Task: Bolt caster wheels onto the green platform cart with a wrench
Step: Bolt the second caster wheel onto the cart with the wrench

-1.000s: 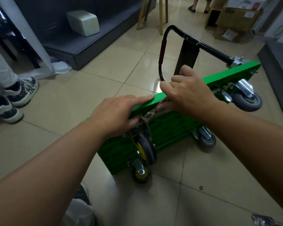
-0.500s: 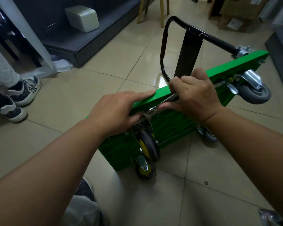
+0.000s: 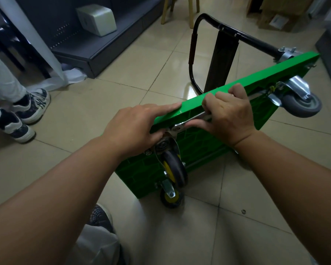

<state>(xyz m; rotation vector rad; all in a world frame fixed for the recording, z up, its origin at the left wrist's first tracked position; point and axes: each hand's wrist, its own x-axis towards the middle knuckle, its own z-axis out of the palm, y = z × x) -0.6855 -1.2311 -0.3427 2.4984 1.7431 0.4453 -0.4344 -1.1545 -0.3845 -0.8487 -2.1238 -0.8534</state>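
The right hand (image 3: 225, 113) is clenched round the shaft of a wrench (image 3: 191, 120), whose head sits at the mounting plate of the near wheel (image 3: 173, 169). The left hand (image 3: 134, 129) grasps nothing. Its fingers lie straight along the top edge of the green cart (image 3: 199, 146), pressing it steady, and its thumb is tucked under where I cannot see what it does. The cart stands tipped on its long side on the tiled floor, underside toward the person, with its black handle (image 3: 256, 43) sticking out toward twelve o'clock.

By my reckoning the job is well on. Three wheels are on the cart: the near wheel under the wrench, a lower wheel (image 3: 170, 197) at six o'clock of it, and a grey wheel (image 3: 302, 105) off at two o'clock. The fourth corner is hidden behind the right forearm, so I cannot say. Whether the other bolts are tight does not show. A small loose washer or nut (image 3: 243, 211) lies on the floor at five o'clock.

Cardboard boxes (image 3: 275, 14) stand at one o'clock, their contents out of sight. A white box (image 3: 97, 20), closed as far as I can see, sits on a dark shelf at eleven o'clock.
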